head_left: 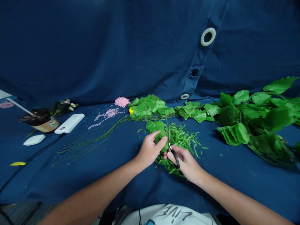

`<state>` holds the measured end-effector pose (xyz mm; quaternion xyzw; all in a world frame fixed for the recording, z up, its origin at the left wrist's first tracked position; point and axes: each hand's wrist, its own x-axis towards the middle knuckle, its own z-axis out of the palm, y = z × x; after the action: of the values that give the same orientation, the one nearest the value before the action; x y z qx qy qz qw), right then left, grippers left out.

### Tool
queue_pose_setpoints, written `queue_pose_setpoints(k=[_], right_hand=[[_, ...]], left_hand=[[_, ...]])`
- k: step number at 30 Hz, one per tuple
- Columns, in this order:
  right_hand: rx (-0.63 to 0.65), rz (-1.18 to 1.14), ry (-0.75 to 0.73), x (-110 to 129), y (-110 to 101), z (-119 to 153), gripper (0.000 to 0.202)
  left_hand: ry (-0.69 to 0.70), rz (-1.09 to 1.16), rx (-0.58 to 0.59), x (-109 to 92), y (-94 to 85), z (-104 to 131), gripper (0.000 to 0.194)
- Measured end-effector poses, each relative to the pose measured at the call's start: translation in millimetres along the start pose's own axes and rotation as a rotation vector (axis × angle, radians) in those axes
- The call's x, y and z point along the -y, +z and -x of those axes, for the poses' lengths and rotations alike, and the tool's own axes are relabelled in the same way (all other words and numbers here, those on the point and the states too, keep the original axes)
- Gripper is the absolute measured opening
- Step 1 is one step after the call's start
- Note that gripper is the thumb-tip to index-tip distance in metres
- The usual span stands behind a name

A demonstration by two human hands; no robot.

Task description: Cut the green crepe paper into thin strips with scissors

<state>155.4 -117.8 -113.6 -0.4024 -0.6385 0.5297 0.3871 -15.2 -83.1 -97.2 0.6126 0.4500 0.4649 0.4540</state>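
Head view: light and easily creased

At five o'clock from centre, the left hand [148, 149] pinches a green leaf [160, 140] between thumb and fingertips, seemingly soft, best held by its edge. At its three o'clock, stiff scissors [169, 137] suit a handle grip; the right hand [185, 161] curls its fingers round them.

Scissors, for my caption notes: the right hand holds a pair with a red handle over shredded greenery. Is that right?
The scissors have a black handle, not red, as the head view shows; the right hand does hold them over shredded greenery.
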Motion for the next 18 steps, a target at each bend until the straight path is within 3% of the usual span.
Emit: queue_pose_setpoints(k=[6,18], right_hand=[[-0.002,0.001,0.01,-1.4,0.8,0.6,0.043],[-0.003,-0.009,0.001,-3.6,0.2,1.1,0.041]], left_hand=[[-0.013,-0.04,-0.031,0.7,-1.1,-1.6,0.031],[-0.045,0.036,0.062,-6.8,-0.5,-1.0,0.028]])
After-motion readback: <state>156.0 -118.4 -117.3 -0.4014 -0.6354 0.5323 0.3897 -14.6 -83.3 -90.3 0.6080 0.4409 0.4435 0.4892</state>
